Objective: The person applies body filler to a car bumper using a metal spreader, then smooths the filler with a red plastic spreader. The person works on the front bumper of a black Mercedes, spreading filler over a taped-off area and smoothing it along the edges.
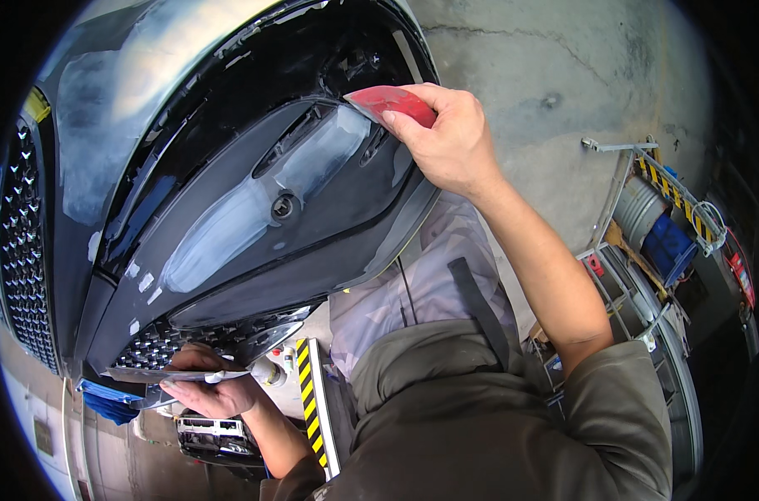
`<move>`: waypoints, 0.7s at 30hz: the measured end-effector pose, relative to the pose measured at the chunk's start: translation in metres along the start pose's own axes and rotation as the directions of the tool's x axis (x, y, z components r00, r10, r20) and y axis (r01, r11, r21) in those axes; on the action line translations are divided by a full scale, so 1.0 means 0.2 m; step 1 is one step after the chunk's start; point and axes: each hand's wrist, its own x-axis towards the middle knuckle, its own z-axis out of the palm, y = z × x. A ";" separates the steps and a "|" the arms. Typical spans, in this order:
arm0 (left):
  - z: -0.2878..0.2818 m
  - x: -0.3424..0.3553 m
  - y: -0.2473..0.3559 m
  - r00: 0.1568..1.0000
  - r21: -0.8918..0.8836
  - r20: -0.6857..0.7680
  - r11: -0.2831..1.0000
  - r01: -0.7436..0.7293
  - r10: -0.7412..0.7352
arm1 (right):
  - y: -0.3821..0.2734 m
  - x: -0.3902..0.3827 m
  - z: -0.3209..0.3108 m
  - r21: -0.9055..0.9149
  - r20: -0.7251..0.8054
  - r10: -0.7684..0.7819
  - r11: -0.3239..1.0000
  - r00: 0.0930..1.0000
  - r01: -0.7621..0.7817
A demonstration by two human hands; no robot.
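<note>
A dark car bumper (329,242) fills the left and middle, with a smeared pale-grey strip of filler (220,246) running diagonally across it. My right hand (459,134) pinches a red putty spreader (400,102), its edge at the upper right end of that strip. A round hole with a fitting (285,205) sits beside the strip. Lower left, my left hand (212,398) grips a thin flat board (133,375), seen almost edge-on below the bumper. On the board near my fingers lies a small whitish lump (222,377).
A patterned grille (30,250) borders the far left. Right of me stand a metal rack (647,301), a grey bucket (638,209) and a blue container (670,249). A yellow-black striped bar (311,401) is below, near another car part (216,438) on the floor.
</note>
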 end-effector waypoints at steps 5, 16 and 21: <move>-0.02 0.00 0.00 1.000 -0.009 0.016 1.000 0.016 -0.015 | -0.02 -0.05 0.09 -0.068 -0.069 -0.080 0.995 0.994 0.076; -0.07 -0.01 -0.05 0.997 -0.009 0.044 0.998 -0.058 0.058 | -0.34 -0.29 0.27 0.017 -0.054 -0.179 0.984 0.982 0.180; -0.04 -0.02 -0.02 0.997 0.057 0.061 0.997 -0.050 0.046 | -0.39 -0.30 0.29 0.045 -0.012 -0.287 0.957 0.958 0.288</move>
